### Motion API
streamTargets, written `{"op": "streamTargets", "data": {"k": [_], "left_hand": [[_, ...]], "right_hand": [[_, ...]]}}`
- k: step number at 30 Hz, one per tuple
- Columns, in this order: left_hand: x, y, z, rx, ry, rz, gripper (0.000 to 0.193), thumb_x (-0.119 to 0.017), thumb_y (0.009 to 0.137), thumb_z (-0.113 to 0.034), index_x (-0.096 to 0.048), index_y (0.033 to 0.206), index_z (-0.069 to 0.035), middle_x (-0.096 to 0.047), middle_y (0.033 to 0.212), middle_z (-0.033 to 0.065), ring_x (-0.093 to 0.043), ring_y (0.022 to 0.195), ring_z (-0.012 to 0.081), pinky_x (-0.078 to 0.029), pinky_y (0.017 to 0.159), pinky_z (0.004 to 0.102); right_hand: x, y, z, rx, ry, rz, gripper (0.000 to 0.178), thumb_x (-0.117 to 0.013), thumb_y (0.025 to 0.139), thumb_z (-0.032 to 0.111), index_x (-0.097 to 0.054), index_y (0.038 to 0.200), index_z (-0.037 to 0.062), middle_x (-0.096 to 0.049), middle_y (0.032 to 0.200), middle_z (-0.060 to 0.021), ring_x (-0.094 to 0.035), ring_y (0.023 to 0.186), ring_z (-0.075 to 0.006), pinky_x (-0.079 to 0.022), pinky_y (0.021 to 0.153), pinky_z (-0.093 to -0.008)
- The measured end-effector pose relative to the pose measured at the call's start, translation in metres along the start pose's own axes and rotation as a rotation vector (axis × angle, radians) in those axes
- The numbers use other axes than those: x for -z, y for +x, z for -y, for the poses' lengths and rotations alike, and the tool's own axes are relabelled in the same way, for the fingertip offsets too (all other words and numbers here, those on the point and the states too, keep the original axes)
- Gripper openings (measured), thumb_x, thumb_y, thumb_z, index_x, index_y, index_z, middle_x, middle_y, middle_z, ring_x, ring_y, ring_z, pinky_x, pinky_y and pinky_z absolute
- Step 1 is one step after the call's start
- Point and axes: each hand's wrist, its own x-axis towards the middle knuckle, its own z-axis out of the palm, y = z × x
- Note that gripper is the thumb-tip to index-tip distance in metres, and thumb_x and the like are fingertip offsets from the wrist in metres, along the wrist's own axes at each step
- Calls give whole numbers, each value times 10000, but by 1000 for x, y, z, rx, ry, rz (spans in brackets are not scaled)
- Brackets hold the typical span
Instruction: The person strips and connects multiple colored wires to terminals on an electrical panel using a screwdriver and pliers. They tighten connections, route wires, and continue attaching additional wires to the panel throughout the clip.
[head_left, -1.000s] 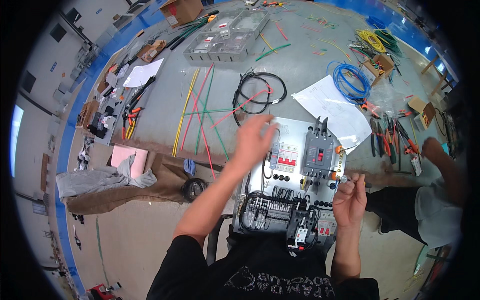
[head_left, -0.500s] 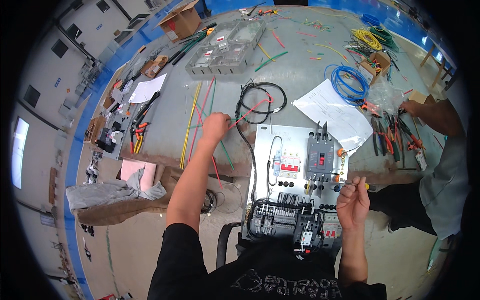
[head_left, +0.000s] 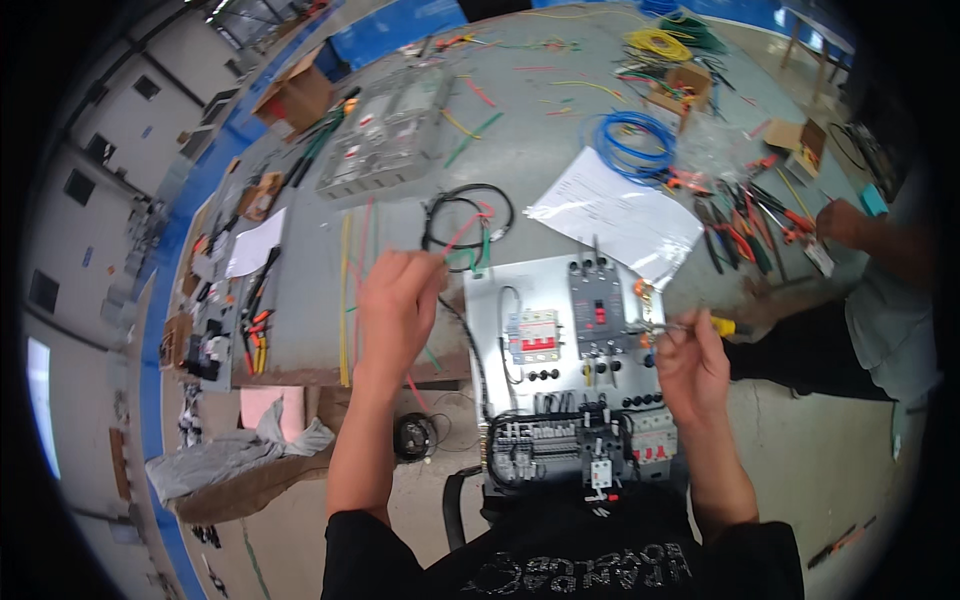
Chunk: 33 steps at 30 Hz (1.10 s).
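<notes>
Yellow wires (head_left: pixel 345 300): lying left of both hands, running toward the tabletop's (head_left: pixel 300 340) near edge; a dragging forearm could be sweeping them off.
Left hand (head_left: pixel 397 300): hovering by the near edge; blur is hiding whether its grip is pinching a wire or hanging loose, so a weak pinch could be dropping one.
Red wire (head_left: pixel 465 232): crossing the black cable coil (head_left: pixel 510 212); a hasty tug could be dragging the coil along.
Metal panel (head_left: pixel 545 285): overlapping the tabletop's near edge and reaching toward the person's body; uneven pressure could be shifting it.
Right hand (head_left: pixel 692 372): its grip is clasping a screwdriver (head_left: pixel 722 327), the shaft pointing left over the panel's right side; glancing leftward could be making it slip and scratch the black switch box (head_left: pixel 590 290).
</notes>
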Motion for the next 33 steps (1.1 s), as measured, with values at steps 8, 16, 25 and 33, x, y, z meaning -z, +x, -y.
{"op": "streamTargets", "data": {"k": [8,16,25,33], "left_hand": [[-9,-7,-84,-181,-158,-5,288,-813,776,36,-770,1047,-49,-717,948,71,-691,852,274,-549,710,396],[-9,-7,-100,-221,-206,4,290,-815,771,72,-765,1040,-24,-708,937,87,-699,856,287,-550,713,400],[-19,-19,-109,-225,-192,41,344,-798,720,5,-774,1056,-63,-707,969,41,-706,896,248,-549,728,388],[-31,-42,-163,-244,-346,7,321,-800,747,-18,-793,1067,-39,-712,1005,58,-694,838,240,-547,684,374]], "right_hand": [[-35,7,19,199,-187,127,312,-522,1184,281,-657,1142,2,-730,914,-114,-781,859,-271,-637,746,-383],[-36,5,14,260,-262,153,320,-527,1181,275,-651,1147,-18,-758,933,-149,-798,854,-280,-662,727,-383],[-41,-16,26,437,-627,204,263,-554,1165,211,-630,1149,-40,-752,961,-197,-801,877,-297,-662,756,-396],[-37,-72,81,695,-1033,293,193,-632,1054,140,-748,981,4,-769,937,-196,-756,814,-249,-585,717,-353]]}}
